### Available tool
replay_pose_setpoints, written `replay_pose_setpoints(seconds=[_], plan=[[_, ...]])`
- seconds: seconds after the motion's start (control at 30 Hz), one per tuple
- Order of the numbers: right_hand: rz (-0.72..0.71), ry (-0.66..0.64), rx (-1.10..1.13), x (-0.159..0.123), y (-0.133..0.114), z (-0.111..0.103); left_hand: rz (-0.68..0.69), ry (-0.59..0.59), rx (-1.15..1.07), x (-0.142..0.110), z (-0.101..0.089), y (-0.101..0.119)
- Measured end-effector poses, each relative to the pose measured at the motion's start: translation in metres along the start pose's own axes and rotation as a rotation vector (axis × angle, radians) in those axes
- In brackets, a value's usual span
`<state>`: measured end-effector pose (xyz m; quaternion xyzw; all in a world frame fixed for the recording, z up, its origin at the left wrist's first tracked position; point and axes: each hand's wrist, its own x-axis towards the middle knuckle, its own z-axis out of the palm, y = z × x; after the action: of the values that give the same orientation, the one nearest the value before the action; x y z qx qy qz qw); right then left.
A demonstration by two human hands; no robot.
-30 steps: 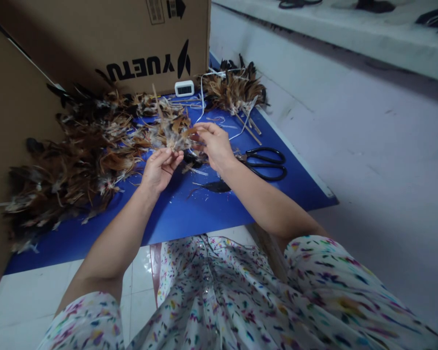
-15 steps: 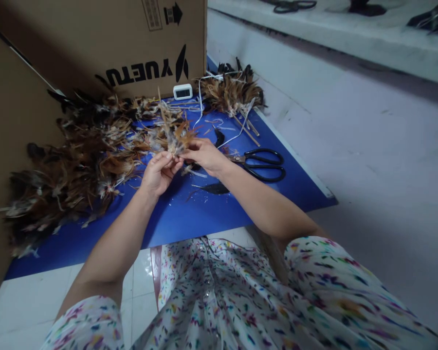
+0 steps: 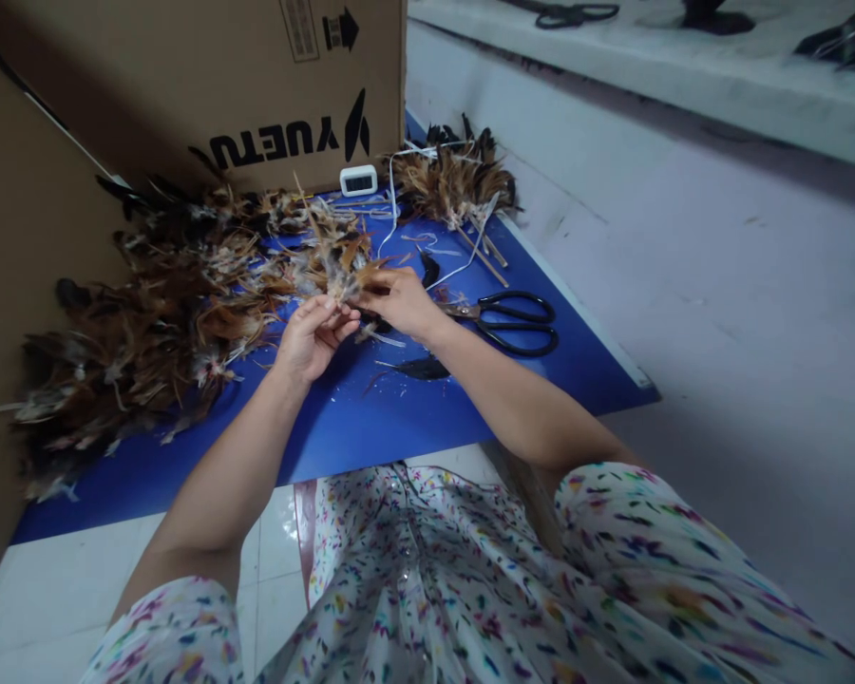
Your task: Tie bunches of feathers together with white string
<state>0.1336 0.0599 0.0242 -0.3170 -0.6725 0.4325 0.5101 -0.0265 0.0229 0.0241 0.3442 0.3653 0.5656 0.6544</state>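
Above the blue table (image 3: pixel 370 418), both hands pinch the base of a small bunch of brown and grey feathers (image 3: pixel 340 271). My left hand (image 3: pixel 312 337) is closed, its thumb and fingertips on the pale quill ends. From the other side my right hand (image 3: pixel 399 302) grips the bunch, and its fingers are partly hidden by the feathers and the back of the hand. Black-handled scissors (image 3: pixel 517 323) lie just right of my right wrist. Below that wrist a loose dark feather (image 3: pixel 420 368) rests on the table.
A large heap of feather bunches (image 3: pixel 163 313) spreads along the left. Feathers on sticks (image 3: pixel 456 180) lie at the back right with white string (image 3: pixel 391 204). A small white digital clock (image 3: pixel 358 180) stands before a cardboard box (image 3: pixel 285 85). The wall (image 3: pixel 613 209) bounds the right side.
Hardly anything differs. Both hands keep their grip on the feather bunch, with at most a slight shift of the fingers, and the whole view has moved a little.
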Motion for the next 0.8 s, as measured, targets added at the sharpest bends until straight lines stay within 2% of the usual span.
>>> replay_pose_setpoints(seconds=[0.2, 0.43, 0.8], plan=[[0.032, 0.113, 0.088, 0.002, 0.001, 0.0, -0.015, 0.037, 0.011, 0.0, 0.001, 0.001], [0.021, 0.125, 0.15, 0.001, -0.004, 0.001, -0.033, 0.049, 0.06, 0.0, 0.002, 0.0], [-0.131, 0.113, -0.152, 0.0, 0.005, -0.003, 0.017, 0.035, 0.114, 0.002, 0.002, -0.004]])
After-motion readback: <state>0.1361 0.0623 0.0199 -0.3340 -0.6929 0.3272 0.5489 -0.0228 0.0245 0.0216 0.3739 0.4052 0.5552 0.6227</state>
